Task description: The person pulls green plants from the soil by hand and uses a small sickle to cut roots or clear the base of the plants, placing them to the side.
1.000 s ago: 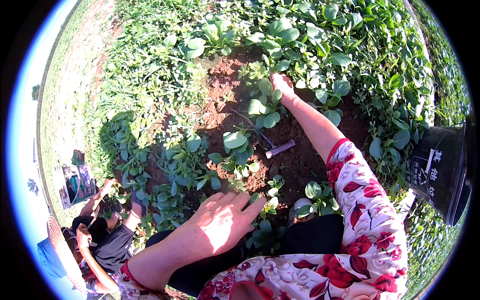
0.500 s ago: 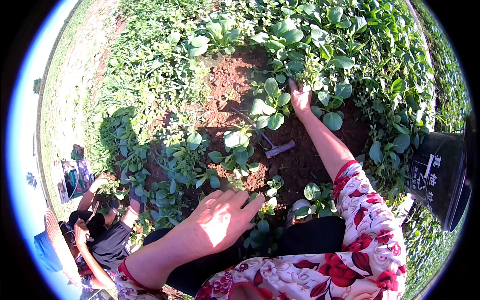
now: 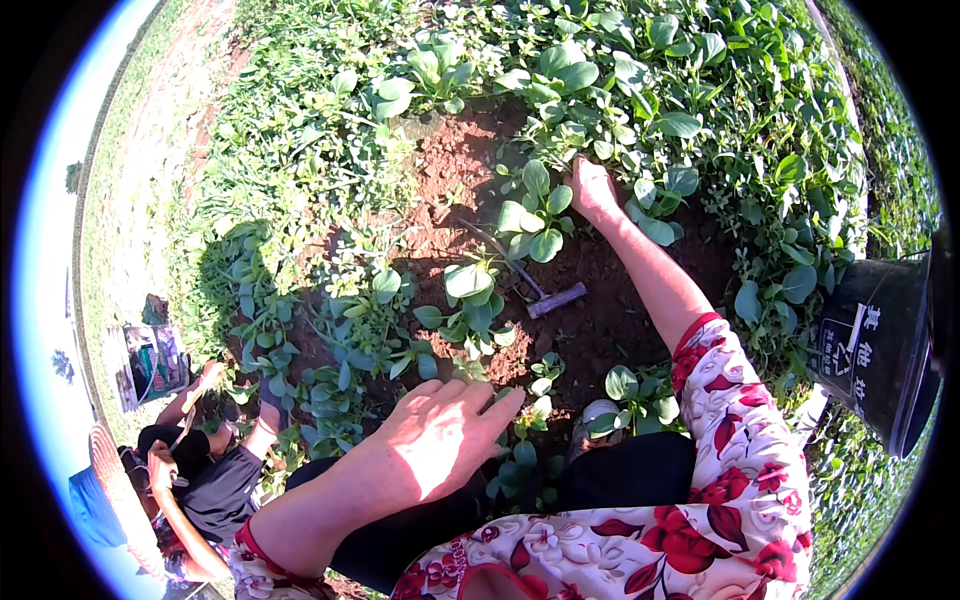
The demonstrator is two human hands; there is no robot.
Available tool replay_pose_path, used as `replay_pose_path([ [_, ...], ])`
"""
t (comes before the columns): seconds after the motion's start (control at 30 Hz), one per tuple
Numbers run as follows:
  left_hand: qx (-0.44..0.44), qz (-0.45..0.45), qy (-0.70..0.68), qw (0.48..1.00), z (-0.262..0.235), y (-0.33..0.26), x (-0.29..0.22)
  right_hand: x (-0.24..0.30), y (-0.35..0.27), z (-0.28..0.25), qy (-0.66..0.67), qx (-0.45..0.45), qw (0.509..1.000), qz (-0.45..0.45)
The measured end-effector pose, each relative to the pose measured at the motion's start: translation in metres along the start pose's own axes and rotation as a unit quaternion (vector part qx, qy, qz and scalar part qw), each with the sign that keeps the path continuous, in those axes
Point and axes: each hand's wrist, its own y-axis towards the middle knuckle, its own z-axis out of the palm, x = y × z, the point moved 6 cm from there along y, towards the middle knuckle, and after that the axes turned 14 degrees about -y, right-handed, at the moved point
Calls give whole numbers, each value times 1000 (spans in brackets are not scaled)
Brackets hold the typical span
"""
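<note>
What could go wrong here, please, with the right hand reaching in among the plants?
1. The right hand is right beside a leafy seedling; a pull there might uproot or tear it.
2. The hoe lies half hidden under leaves, so a hand or knee could catch on it.
3. The left hand rests close to small seedlings and may crush them.

Leaves hide the right hand's fingers (image 3: 583, 172), and the black bucket (image 3: 880, 340) is cut off at the rim.

red soil (image 3: 610, 320); leafy seedlings (image 3: 535, 210), hand hoe (image 3: 540, 295), black bucket (image 3: 880, 350)
</note>
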Motion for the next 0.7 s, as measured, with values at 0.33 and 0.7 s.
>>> replay_pose_path([
  [0.33, 19, -12, 0, 1000, 1, 4, 5, 53, 27, 19, -113, 128, 984, -54],
  [0.7, 39, -2, -5, 999, 4, 9, 0, 58, 79, 16, -273, 126, 948, -106],
])
